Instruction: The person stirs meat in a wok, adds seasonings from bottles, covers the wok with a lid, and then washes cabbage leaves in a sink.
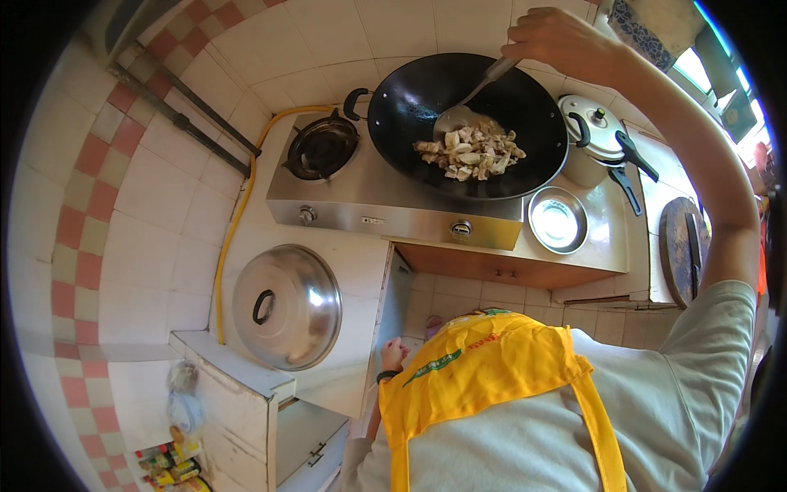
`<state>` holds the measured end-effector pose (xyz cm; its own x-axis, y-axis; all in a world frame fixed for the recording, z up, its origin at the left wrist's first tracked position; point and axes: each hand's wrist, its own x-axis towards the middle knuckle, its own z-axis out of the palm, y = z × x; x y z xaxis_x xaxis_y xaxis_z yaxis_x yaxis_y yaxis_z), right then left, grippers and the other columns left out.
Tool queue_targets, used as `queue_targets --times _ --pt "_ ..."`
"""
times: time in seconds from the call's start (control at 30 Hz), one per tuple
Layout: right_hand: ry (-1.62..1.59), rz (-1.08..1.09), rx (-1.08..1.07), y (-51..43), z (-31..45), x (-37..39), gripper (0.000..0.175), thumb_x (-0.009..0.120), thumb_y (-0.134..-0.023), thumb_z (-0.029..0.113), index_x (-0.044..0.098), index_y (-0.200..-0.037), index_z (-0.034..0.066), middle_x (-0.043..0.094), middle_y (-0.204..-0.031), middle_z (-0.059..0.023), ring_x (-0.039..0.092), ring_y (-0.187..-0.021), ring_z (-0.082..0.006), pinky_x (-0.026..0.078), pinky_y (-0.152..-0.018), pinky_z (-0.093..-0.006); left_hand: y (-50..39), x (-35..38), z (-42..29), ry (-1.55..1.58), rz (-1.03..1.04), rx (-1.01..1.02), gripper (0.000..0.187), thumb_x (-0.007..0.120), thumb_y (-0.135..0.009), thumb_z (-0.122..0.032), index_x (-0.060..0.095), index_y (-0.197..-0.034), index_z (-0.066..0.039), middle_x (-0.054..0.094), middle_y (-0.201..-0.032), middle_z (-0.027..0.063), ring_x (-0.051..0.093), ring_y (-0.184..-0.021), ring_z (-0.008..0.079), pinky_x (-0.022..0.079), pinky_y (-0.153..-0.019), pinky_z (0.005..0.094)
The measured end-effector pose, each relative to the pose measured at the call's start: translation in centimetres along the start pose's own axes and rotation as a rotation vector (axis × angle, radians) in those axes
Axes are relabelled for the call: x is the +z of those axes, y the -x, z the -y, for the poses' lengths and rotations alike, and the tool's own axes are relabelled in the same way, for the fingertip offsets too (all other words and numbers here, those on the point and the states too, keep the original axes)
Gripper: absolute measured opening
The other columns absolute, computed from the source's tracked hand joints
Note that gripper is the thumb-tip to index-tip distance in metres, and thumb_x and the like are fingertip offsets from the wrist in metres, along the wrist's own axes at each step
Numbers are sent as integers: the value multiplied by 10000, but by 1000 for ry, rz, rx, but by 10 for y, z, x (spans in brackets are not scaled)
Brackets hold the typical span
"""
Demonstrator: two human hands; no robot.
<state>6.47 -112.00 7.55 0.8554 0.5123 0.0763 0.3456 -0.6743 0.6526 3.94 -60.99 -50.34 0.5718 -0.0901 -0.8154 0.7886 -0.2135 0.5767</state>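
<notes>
A large black wok (pixel 406 104) stands over the right burner of the gas stove. Pale, chopped pieces of food, probably meat (pixel 473 150), lie at its bottom. My right hand (pixel 556 43) grips the handle of a metal wok spatula (pixel 486 80) above the wok's far rim. The spatula slants down to the left, and its blade rests against the food's left side. Down at my waist, beside the yellow apron (pixel 486 357), my left hand (pixel 393 355) has its fingers curled in with nothing visible in them. A dark band circles that wrist.
An uncovered burner (pixel 323 147) lies left of the wok. A domed metal lid (pixel 286 307) sits on the left counter. To the right are a pressure cooker (pixel 590 132), a metal bowl (pixel 557 220) and a round cutting board (pixel 679 252). A yellow gas hose (pixel 237 215) runs along the wall.
</notes>
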Motion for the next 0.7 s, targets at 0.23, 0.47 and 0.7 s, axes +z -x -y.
queue_targets --times 0.23,0.47,0.7 --pt "246 227 160 16 30 -50 205 653 -761 50 655 -959 105 596 -861 -24 607 -872 -169 499 -800 -302 -17 8 -9 2 75 65 213 597 -925 -205 551 -1034 -28 608 -773 82 598 -568 173 473 -475 283" --pt "347 266 184 3 79 6 136 676 -759 165 680 -875 93 615 -868 -22 647 -859 -155 486 -732 -256 -6 13 -25 -14 63 74 216 594 -931 -202 554 -1050 -26 615 -781 77 601 -579 156 472 -476 264" --pt "157 527 394 18 109 33 461 652 -797 154 576 -1242 64 599 -961 -44 646 -849 -178 487 -730 -290 -5 14 -12 -13 55 59 236 601 -926 -202 556 -1056 -10 624 -773 86 597 -558 156 463 -467 267"
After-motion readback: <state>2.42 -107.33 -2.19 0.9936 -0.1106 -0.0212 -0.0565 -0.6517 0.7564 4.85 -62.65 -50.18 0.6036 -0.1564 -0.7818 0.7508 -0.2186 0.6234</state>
